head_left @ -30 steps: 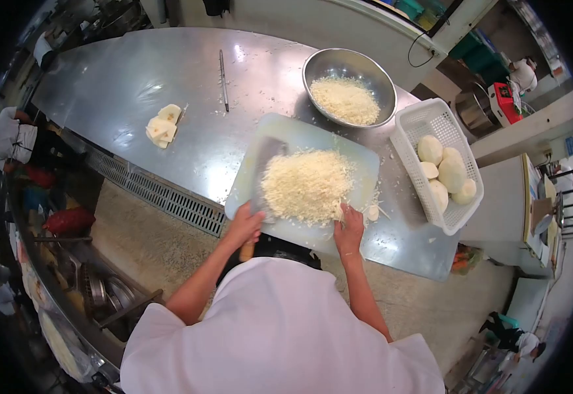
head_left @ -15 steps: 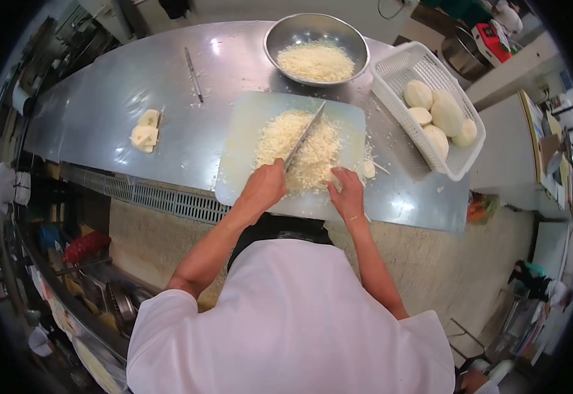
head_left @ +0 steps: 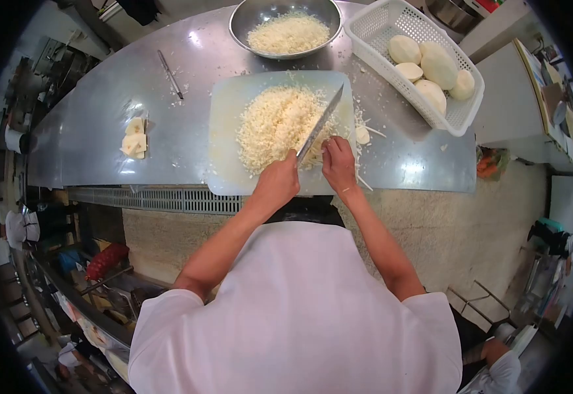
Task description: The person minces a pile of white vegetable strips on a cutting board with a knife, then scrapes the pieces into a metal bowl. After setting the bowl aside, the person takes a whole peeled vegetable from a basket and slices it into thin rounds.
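Observation:
My left hand (head_left: 277,184) is closed round the handle of a large knife (head_left: 322,121), whose blade points up and to the right along the right side of a pile of finely chopped pale food (head_left: 270,121). The pile lies on a pale cutting board (head_left: 222,148). Beside the blade, at the board's lower right, my right hand (head_left: 339,165) has its fingers curled together near the knife; whatever is between them is too small to make out. A few pale strips and a slice (head_left: 362,135) lie just off the board's right edge.
Beyond the board, a steel bowl (head_left: 235,27) holds more chopped food. A white basket (head_left: 373,49) with several peeled pale pieces is at the right. On the steel table (head_left: 103,98) lie a thin metal tool (head_left: 169,73) and cut slices (head_left: 134,139). Other people appear at the far edges.
The view has shifted, so the table things sit higher. The knife has moved to the pile's right side, and my right hand's fingers have drawn together near the blade.

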Demonstrator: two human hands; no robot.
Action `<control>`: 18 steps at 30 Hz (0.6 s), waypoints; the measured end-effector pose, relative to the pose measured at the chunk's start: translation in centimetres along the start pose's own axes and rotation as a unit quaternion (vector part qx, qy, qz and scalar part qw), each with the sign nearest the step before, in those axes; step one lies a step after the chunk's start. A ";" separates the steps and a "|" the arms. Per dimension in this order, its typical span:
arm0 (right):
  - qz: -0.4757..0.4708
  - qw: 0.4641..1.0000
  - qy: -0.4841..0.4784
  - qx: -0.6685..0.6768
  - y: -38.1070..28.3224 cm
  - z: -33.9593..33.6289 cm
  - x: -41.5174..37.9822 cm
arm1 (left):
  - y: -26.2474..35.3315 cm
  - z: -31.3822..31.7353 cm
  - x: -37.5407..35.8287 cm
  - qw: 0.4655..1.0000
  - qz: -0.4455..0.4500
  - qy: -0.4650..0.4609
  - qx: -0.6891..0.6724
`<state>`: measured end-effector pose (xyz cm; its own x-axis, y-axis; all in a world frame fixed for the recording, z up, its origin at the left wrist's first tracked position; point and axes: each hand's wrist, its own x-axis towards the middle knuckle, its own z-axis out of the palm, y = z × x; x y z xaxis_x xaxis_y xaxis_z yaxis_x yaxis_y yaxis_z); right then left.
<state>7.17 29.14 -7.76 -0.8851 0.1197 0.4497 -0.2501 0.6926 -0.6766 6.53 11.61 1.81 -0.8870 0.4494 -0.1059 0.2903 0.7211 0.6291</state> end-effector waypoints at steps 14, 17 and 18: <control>-0.040 0.998 -0.006 -0.057 0.5 0.5 -0.3 | 1.4 0.3 1.6 0.999 -0.008 -0.038 0.023; -0.021 0.998 -0.019 -0.053 0.4 0.5 -0.4 | 0.9 2.0 1.3 0.998 -0.036 -0.042 0.019; -0.020 0.998 -0.021 -0.052 0.3 0.4 -0.4 | 0.9 2.5 2.1 0.999 -0.021 -0.035 0.020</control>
<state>7.26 28.99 -8.37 -0.8915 0.0627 0.4486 -0.2447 0.7668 -0.5934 5.88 14.50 0.20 -0.8722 0.4524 -0.1859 0.2678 0.7598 0.5924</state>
